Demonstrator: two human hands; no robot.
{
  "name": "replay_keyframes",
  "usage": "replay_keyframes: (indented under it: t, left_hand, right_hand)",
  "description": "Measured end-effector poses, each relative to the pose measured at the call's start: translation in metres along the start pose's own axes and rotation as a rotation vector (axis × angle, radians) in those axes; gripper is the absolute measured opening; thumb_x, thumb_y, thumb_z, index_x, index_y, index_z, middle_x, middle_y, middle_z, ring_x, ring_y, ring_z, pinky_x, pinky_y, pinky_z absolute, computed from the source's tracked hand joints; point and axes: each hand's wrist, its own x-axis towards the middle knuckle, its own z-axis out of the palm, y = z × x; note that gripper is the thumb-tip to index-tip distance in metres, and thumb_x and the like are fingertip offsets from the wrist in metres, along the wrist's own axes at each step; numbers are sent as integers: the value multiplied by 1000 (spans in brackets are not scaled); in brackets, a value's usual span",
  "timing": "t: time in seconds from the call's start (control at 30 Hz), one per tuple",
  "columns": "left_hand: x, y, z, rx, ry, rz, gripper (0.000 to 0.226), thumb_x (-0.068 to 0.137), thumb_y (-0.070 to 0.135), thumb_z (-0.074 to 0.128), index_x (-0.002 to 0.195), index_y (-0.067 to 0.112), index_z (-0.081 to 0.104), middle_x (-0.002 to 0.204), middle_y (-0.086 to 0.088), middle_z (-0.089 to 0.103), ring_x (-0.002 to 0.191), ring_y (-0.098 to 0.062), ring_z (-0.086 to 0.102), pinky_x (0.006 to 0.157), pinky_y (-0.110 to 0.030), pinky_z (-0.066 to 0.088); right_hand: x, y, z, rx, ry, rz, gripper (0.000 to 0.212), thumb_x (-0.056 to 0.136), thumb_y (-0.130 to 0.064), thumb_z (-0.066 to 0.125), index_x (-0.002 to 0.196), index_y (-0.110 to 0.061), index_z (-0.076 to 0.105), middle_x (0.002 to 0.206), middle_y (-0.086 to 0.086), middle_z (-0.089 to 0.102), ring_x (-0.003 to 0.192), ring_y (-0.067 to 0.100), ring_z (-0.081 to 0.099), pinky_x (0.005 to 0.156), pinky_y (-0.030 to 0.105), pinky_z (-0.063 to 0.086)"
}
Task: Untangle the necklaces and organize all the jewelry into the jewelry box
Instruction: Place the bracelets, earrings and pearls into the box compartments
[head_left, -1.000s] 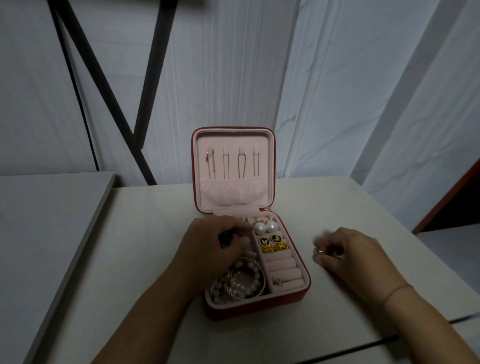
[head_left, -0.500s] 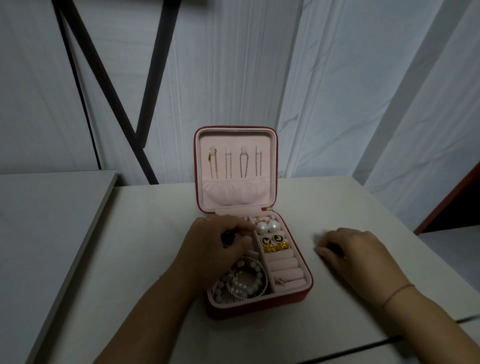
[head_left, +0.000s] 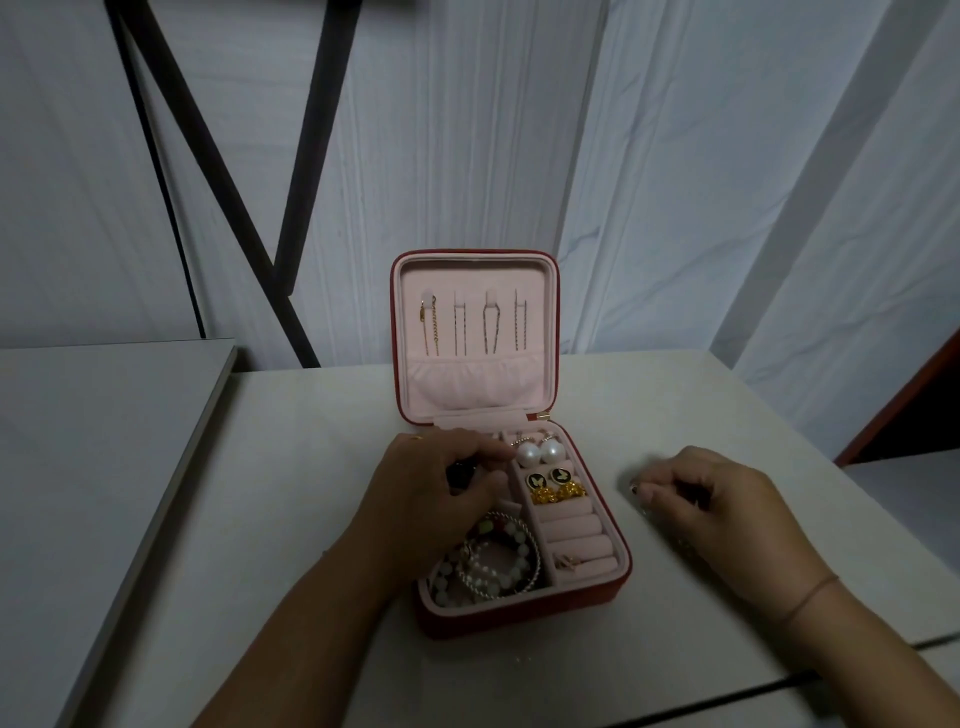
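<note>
On the pale table (head_left: 291, 519) before white walls (head_left: 675, 156), the open jewelry box (head_left: 519, 621) sits at frame centre, its lid (head_left: 470, 278) upright at its upper edge; the left hand (head_left: 431, 499) grips a dark object (head_left: 460, 474) inside, and the right hand (head_left: 717, 509) is curled, grip unclear.

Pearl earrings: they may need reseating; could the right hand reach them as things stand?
Probably yes. The jewelry box is open, the pearl earrings sit uncovered, and the right hand has a free path; the left hand, gripping a dark object, only crowds their left side.
</note>
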Motion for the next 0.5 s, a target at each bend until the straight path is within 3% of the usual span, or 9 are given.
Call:
replay_keyframes:
  t: [0.07,0.2,0.33,0.5]
  left_hand:
    - [0,0,0,4,-1,4,24,86,28,66,107,38,65,95,23,64,94,7,58,77,-3,41]
    - [0,0,0,4,3,-2,23,86,28,66,108,35,67,97,20,67,90,5,59,79,-10,43]
    - [0,0,0,-5,6,-2,23,85,27,67,107,35,67,96,20,67,90,5,59,79,-9,44]
    - [0,-1,1,3,3,-3,23,86,27,67,108,35,66,97,21,66,91,5,59,81,-14,46]
  right_hand:
    - [-1,3,2,-81,-10,-30,26,77,-13,77,74,-37,68,67,-7,61,75,7,57,63,10,40]
    - [-3,3,1,3,25,17,17,76,-13,78,75,-30,74,67,-4,64,71,11,58,62,15,43]
    - [-3,-6,-4,280,49,176,17,79,-8,74,74,-24,75,65,8,68,53,12,56,53,20,45]
    - [-7,-30,-11,589,-75,162,26,73,8,72,69,-18,76,73,7,74,64,10,65,63,12,51]
